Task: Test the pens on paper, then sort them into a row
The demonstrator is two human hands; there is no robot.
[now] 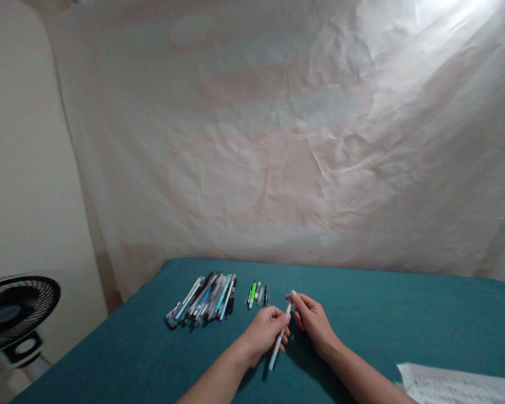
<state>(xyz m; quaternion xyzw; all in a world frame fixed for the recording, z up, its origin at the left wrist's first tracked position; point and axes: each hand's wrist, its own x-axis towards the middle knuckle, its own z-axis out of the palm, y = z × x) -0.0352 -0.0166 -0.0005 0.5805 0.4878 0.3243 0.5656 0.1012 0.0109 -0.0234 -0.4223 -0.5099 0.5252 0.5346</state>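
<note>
Head view: both hands' fingers (pixel 285 317) pinch a white pen (pixel 280 338) (tilted) between them.

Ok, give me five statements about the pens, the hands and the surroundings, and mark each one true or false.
1. Both hands hold one white pen between them. True: the left hand grips its middle, the right hand its far end.
2. The table cover is red. False: it is teal.
3. A large pile of pens lies left of a smaller group of pens. True.
4. A fan stands at the right edge. False: it is at the left edge.
5. The printed sheet lies under the large pile. False: it lies apart, at the near right corner.
</note>
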